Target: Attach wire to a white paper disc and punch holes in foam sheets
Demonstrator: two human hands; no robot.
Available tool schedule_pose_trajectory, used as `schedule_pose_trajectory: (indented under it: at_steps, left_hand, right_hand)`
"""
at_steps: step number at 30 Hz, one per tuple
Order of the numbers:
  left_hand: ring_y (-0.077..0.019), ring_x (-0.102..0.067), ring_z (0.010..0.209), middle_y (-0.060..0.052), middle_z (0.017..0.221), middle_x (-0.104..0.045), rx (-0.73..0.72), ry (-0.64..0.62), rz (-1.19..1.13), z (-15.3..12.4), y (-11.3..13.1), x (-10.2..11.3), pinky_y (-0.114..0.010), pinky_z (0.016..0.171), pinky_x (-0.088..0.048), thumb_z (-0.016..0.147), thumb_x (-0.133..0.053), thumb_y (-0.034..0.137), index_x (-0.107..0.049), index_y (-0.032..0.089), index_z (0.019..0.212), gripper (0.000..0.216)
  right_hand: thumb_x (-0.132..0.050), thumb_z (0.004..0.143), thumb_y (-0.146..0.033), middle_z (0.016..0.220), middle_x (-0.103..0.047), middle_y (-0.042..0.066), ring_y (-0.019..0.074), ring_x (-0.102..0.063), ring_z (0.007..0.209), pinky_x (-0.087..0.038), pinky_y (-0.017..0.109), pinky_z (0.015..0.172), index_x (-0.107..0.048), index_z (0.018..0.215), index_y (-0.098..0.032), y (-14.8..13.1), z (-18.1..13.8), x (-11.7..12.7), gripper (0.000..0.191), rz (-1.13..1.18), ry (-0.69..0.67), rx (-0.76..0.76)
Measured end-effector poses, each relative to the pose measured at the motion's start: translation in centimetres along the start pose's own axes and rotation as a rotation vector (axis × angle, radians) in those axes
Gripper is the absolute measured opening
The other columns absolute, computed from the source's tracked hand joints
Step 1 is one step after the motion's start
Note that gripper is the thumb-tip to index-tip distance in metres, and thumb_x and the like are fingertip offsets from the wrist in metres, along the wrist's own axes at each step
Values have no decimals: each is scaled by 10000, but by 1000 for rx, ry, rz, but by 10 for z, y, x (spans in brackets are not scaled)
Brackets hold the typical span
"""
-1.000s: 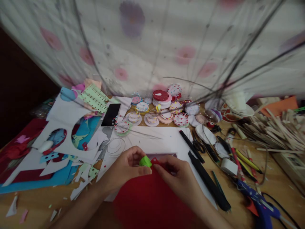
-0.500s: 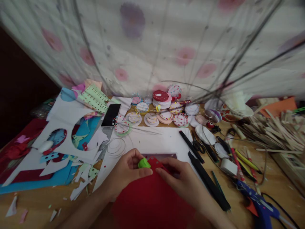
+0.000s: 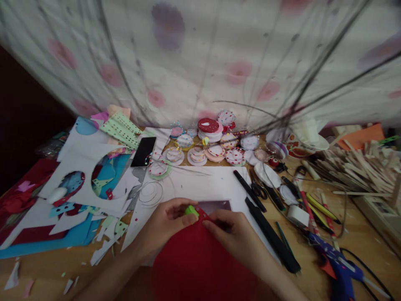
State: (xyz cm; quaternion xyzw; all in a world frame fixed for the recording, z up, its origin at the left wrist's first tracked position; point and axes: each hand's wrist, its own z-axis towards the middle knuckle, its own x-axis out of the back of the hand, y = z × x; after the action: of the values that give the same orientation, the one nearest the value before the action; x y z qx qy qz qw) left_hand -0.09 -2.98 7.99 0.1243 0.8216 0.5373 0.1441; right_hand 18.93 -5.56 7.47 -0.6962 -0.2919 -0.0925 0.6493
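Note:
My left hand (image 3: 164, 223) is closed around a small green punch-like tool (image 3: 191, 210), pressed on the top edge of a red paper sheet (image 3: 200, 263). My right hand (image 3: 230, 234) pinches the same red sheet just right of the green tool, thumb and fingers pressed together on its edge. Both hands sit near the table's front, over a white sheet (image 3: 200, 184).
A row of decorated paper discs (image 3: 208, 148) lies at the back. A black phone (image 3: 143, 151) and cut paper scraps (image 3: 84, 184) lie at left. Scissors (image 3: 258, 188), black markers (image 3: 269, 236), pens, a blue glue gun (image 3: 340, 267) and wooden sticks (image 3: 360, 167) fill the right.
The green tool and my left hand have shifted slightly along the red sheet's edge; my right hand has moved closer to it. The view has tilted a little.

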Motion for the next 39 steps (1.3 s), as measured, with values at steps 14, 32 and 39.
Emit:
schedule_pose_trajectory:
  at_steps: [14, 32, 39]
  left_hand:
    - [-207, -615, 1000, -65, 1075, -687, 24, -141, 121, 0, 5, 8, -315, 900, -465, 777, -676, 275, -647, 192, 1083, 318]
    - [-187, -618, 968, -44, 1034, -680, 31, -264, 244, 10, 4, 13, -312, 891, -465, 755, -697, 296, -626, 177, 1051, 328]
    - [-193, -606, 970, -55, 1023, -658, -21, -275, 318, 7, 8, 4, -313, 878, -471, 789, -654, 305, -592, 159, 1051, 306]
  right_hand:
    - [-495, 825, -248, 629, -625, -3, 120, -498, 572, -345, 223, 524, -664, 725, -175, 9, 1, -3, 210, 30, -32, -36]
    - [-499, 833, -218, 636, -638, -13, 113, -506, 579, -351, 211, 527, -687, 759, -192, 11, -3, -4, 204, 75, -10, -1]
    - [-514, 819, -192, 646, -655, -12, 115, -524, 583, -353, 214, 537, -704, 791, -188, 9, -6, 2, 193, 95, 27, 12]
